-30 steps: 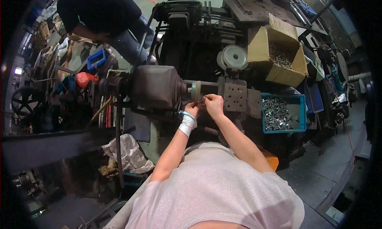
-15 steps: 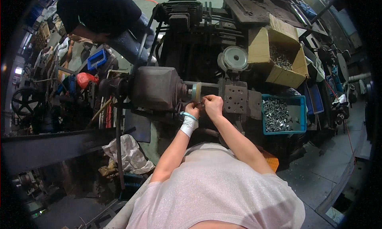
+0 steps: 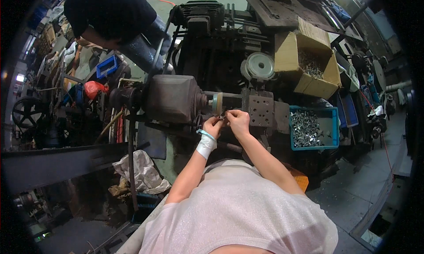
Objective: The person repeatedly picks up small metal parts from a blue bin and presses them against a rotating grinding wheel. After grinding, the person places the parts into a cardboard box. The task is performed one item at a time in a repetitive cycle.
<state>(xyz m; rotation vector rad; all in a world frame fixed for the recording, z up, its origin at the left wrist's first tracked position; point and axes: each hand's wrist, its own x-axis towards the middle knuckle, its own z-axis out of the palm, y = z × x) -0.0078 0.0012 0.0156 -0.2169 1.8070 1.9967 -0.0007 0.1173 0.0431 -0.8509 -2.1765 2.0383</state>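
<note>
My left hand [image 3: 213, 126], with a white wrap at the wrist, pinches a small metal part [image 3: 222, 115] from the left. From the right, my right hand [image 3: 239, 121] grips the same piece, its fingertips almost meeting the left ones. The part is mostly hidden by my fingers, so its exact kind cannot be made out. Just beyond my left fingers is a round wheel [image 3: 217, 103] with a pale green side and a tan rim, mounted on the spindle of a dark machine head [image 3: 174, 98]. A drilled metal block [image 3: 261, 109] stands right of my right hand.
A blue crate [image 3: 314, 147] of small shiny metal parts [image 3: 305, 129] sits to the right. Behind it is an open cardboard box [image 3: 287, 51] holding more small pieces. Another person [image 3: 117, 20] is at the far left. A white sack [image 3: 140, 170] lies at lower left.
Both hands have drawn slightly back toward me, away from the wheel, with the small part between them. The other person's arm has shifted a little.
</note>
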